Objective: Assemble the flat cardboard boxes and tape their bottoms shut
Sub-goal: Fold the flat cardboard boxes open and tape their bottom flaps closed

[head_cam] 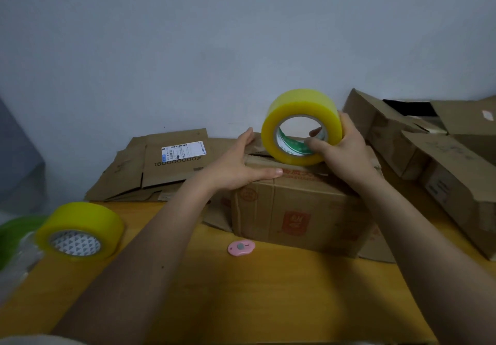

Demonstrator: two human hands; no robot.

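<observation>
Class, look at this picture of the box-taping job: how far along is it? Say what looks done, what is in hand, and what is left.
Done: opened boxes lie piled at right. In hand: the left hand presses the flaps of the upright box flat while the right hand grips the tape roll on its seam; no finished strip is clearly visible. Left: flattened cardboard behind. The pink cutter and a spare roll wait on the table.

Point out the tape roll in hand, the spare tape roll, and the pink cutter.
held tape roll [279, 108], head view, yellow outer band, upper left
spare tape roll [88, 217], head view, top of yellow band
pink cutter [241, 247], head view, centre of body
</observation>
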